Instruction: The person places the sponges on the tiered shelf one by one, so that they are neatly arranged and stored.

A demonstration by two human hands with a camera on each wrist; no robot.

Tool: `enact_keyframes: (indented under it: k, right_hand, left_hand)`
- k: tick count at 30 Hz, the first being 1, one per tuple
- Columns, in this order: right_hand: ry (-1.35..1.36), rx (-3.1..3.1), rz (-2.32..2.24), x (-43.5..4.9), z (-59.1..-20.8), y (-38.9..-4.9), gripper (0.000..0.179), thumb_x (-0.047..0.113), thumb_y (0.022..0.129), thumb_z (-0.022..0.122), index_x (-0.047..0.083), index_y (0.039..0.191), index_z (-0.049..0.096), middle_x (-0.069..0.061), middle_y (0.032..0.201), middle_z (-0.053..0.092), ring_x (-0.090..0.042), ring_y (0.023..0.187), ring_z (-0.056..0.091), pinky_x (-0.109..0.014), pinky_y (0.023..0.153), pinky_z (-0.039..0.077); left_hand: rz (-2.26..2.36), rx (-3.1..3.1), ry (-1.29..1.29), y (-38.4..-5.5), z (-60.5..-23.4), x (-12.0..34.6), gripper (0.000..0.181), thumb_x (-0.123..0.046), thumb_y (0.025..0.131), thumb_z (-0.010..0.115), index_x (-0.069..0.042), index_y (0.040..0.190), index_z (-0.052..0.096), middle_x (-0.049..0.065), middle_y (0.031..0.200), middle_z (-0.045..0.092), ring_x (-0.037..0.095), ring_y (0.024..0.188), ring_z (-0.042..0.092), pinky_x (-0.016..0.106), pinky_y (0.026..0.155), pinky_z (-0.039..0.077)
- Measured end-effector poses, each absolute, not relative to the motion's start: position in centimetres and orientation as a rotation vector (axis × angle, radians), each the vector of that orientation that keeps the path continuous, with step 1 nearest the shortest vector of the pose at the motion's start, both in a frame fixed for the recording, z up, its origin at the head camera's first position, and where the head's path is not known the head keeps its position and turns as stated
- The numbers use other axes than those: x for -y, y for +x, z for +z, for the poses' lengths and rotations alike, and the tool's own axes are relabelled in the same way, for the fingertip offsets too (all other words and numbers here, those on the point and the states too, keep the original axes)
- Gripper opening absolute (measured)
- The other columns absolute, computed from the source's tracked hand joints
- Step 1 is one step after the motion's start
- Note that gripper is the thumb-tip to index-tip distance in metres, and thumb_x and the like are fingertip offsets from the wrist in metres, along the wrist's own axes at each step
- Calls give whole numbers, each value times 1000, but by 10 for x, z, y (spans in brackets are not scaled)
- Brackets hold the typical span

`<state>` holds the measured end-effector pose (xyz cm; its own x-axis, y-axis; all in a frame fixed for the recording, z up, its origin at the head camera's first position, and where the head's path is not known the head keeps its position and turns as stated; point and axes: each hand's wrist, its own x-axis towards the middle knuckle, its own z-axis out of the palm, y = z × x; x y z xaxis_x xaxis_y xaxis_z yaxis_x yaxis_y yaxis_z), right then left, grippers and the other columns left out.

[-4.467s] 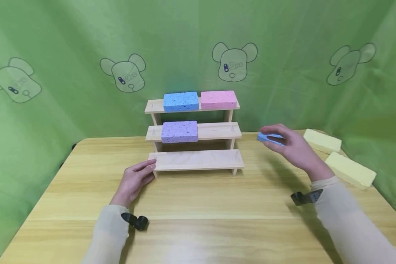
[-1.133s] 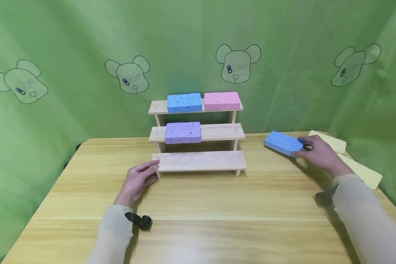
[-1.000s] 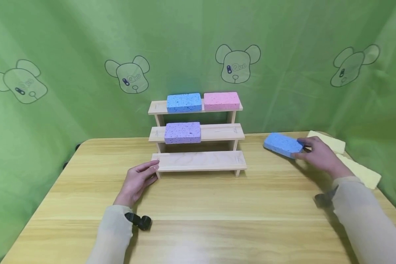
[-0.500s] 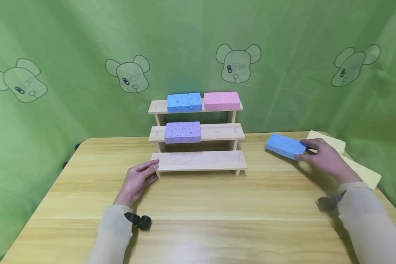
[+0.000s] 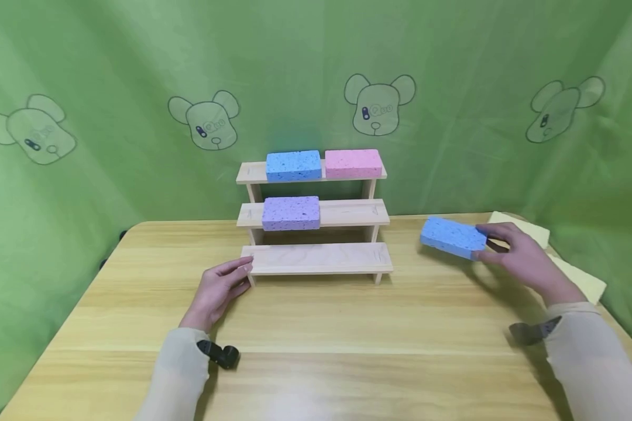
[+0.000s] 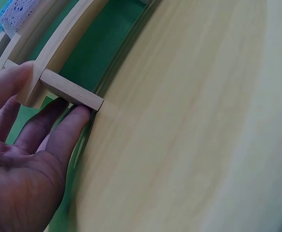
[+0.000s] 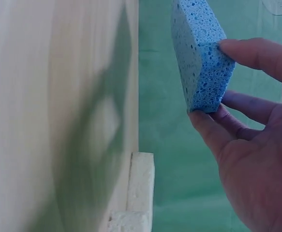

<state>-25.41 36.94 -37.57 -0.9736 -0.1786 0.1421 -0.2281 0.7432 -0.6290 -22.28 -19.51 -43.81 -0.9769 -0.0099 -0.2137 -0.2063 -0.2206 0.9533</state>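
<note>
A three-tier wooden display stand (image 5: 316,258) stands at the middle of the table. My left hand (image 5: 217,292) grips the left end of its lowest tier; in the left wrist view the thumb lies on the board and the fingers (image 6: 72,126) touch the leg below. My right hand (image 5: 524,257) pinches a blue sponge (image 5: 452,236) by its right end, held tilted above the table with a shadow beneath. The top tier bears another blue sponge (image 5: 293,166) and a pink sponge (image 5: 353,164). A purple sponge (image 5: 291,213) lies on the left half of the middle tier.
Two pale yellow sponges (image 5: 579,278) lie at the table's right edge, partly hidden behind my right hand and sleeve. The wooden table (image 5: 316,327) meets a green curtain (image 5: 295,70) printed with bear heads at the back and sides.
My right hand has taken hold of the blue sponge at the back right, raised it off the table and shifted slightly right. My left hand stays at the stand's lowest tier.
</note>
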Motion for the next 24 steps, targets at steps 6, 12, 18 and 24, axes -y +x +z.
enact_keyframes:
  k: [6, 12, 18, 24]
  right_hand:
    - [358, 2846, 1057, -363, -367, -248, 69, 25, 90, 73, -4, 144, 42, -27, 144, 36, -55, 127, 31, -74, 101, 24]
    - [374, 2799, 1126, -358, -364, -242, 65, 20, 90, 73, -3, 144, 44, -19, 142, 40, -26, 126, 47, -31, 105, 42]
    - [399, 2699, 1348, -350, -358, -237, 59, 7, 90, 72, -6, 141, 46, -9, 138, 39, 12, 109, 47, -9, 87, 46]
    - [458, 2667, 1391, -342, -352, -232, 57, 5, 91, 71, -5, 141, 47, -5, 137, 39, 7, 115, 48, -12, 91, 46]
  left_hand:
    - [2357, -1863, -267, -222, -438, 196, 42, -5, 93, 68, 5, 132, 57, 13, 142, 50, 22, 116, 59, 34, 96, 52]
    - [2358, -1867, -272, -223, -438, 195, 41, -6, 93, 68, 4, 131, 58, 12, 142, 51, 21, 116, 59, 34, 95, 52]
    - [2365, -1864, -276, -222, -437, 194, 41, -5, 93, 67, 4, 132, 58, 13, 142, 51, 21, 115, 60, 34, 95, 53]
    - [2367, -1864, -278, -222, -437, 193, 39, -5, 93, 67, 4, 131, 59, 13, 141, 52, 20, 113, 61, 33, 95, 53]
